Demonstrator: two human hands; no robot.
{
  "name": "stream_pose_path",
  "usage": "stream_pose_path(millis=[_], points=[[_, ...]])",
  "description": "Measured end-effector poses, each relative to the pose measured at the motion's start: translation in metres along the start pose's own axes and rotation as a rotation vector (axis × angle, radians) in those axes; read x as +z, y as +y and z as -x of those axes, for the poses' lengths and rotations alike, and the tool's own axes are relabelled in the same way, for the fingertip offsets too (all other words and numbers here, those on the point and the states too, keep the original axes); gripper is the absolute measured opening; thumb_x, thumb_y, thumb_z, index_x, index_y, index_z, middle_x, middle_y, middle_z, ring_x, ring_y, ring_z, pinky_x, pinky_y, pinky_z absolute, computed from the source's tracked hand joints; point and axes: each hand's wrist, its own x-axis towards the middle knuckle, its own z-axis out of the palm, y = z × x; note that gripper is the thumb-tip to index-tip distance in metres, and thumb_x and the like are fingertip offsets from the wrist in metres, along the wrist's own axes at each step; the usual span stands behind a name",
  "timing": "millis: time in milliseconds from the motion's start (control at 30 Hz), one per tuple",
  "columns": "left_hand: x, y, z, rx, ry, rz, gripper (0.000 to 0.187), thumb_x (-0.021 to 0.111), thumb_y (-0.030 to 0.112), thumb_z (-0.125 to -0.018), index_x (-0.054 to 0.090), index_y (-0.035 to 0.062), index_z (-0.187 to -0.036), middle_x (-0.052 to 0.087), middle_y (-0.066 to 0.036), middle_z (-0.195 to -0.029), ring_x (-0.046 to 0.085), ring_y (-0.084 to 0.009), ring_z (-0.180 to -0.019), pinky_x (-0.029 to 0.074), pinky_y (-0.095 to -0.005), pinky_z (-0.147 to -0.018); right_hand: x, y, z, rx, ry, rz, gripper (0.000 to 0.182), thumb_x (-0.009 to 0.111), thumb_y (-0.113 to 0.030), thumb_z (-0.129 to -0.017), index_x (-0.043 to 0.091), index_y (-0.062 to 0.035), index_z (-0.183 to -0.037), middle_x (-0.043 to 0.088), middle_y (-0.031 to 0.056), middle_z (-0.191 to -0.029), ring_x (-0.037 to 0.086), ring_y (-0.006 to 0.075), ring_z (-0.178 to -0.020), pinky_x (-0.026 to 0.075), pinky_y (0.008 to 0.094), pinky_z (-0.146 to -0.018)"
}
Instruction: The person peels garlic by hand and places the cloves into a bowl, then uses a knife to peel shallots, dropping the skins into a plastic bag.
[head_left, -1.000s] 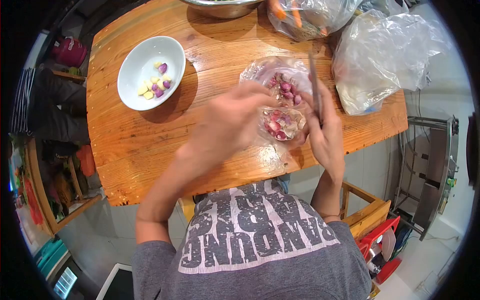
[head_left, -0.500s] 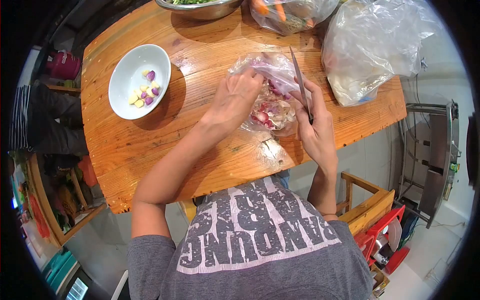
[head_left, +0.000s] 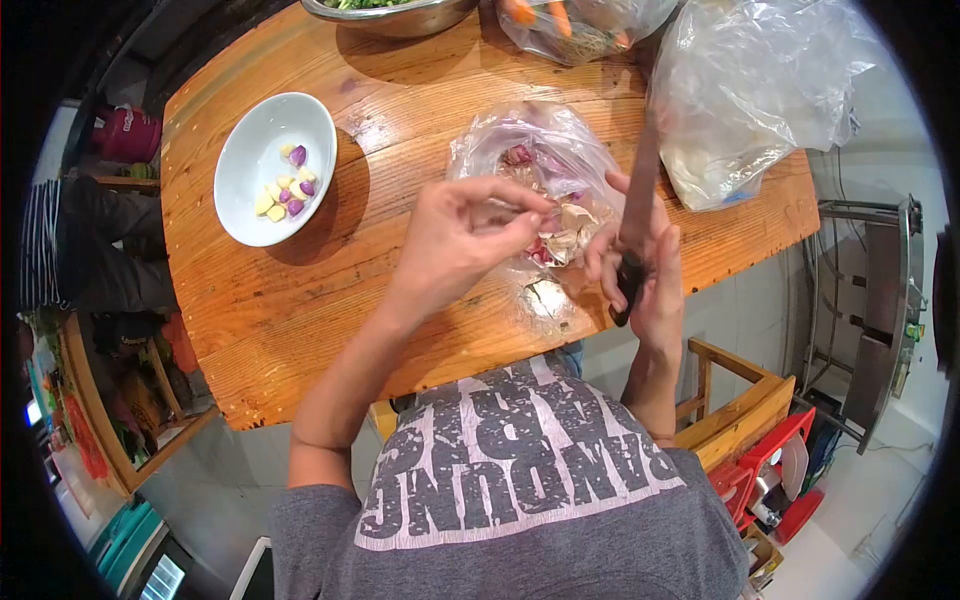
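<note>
My right hand (head_left: 660, 275) is wrapped round the black handle of a knife (head_left: 641, 195), whose blade points away from me over the table. My left hand (head_left: 455, 240) has thumb and forefinger pressed together above the near part of a clear plastic bag (head_left: 477, 140); whatever is in the pinch is too small to make out. Inside the open bag lie red shallots (head_left: 517, 155) and papery skins (head_left: 570, 235). To the left stands a white bowl (head_left: 240, 205) with peeled garlic cloves (head_left: 275, 200) and purple shallots (head_left: 298, 156) in it.
A metal bowl (head_left: 420, 20) of chopped greens stands at the far edge of the wooden table (head_left: 300, 330). Beside it are a bag of carrots (head_left: 590, 30) and a large clear plastic bag (head_left: 760, 100). A wooden chair (head_left: 745, 400) is at the right.
My left hand has drawn out of the bag toward me, fingers now pinched. My right hand has turned, bringing the knife's blade broadside into view and away from the bag.
</note>
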Motion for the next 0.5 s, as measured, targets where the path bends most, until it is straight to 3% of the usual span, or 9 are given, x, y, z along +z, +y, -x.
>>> stream_pose_path(millis=[67, 367, 400, 500], points=[[0.003, 0.001, 0.012, -0.071, 0.029, 0.252, 0.009, 0.063, -0.003, -0.081, 0.063, -0.0040, -0.090, 0.067, -0.012, -0.091, 0.066, -0.0164, -0.083, 0.053, -0.0278, -0.076, 0.003, 0.001, 0.007, 0.047, 0.010, 0.034, 0.046, 0.035, -0.035, -0.099, 0.034, -0.0053, -0.133, 0.050, 0.0011, -0.063, 0.032, 0.0012, -0.041, 0.023, 0.0150, -0.038], [0.006, -0.032, 0.024, -0.033, 0.107, 0.371, 0.015, 0.064, -0.001, -0.081, 0.061, -0.0005, -0.095, 0.066, -0.009, -0.092, 0.064, -0.0142, -0.086, 0.052, -0.0266, -0.078, 0.025, 0.017, 0.025, 0.288, -0.068, -0.017, 0.042, 0.045, -0.021, -0.097, 0.036, -0.0063, -0.134, 0.046, -0.0014, -0.063, 0.037, 0.0026, -0.052, 0.028, 0.0161, -0.048], [0.005, -0.035, 0.024, -0.018, 0.115, 0.365, 0.014, 0.064, -0.002, -0.081, 0.061, -0.0007, -0.095, 0.067, -0.010, -0.093, 0.064, -0.0138, -0.085, 0.052, -0.0261, -0.078, 0.025, 0.015, 0.026, 0.278, -0.081, -0.042, 0.044, 0.047, -0.017, -0.095, 0.035, -0.0041, -0.135, 0.054, 0.0016, -0.076, 0.041, 0.0042, -0.060, 0.033, 0.0176, -0.055], [0.003, -0.043, 0.022, 0.014, 0.128, 0.369, 0.014, 0.065, -0.002, -0.081, 0.061, -0.0009, -0.095, 0.067, -0.010, -0.093, 0.065, -0.0129, -0.085, 0.052, -0.0250, -0.077, 0.026, 0.017, 0.026, 0.257, -0.086, 0.002, 0.045, 0.048, -0.015, -0.095, 0.033, -0.0024, -0.136, 0.056, 0.0039, -0.100, 0.044, 0.0054, -0.067, 0.037, 0.0197, -0.061]])
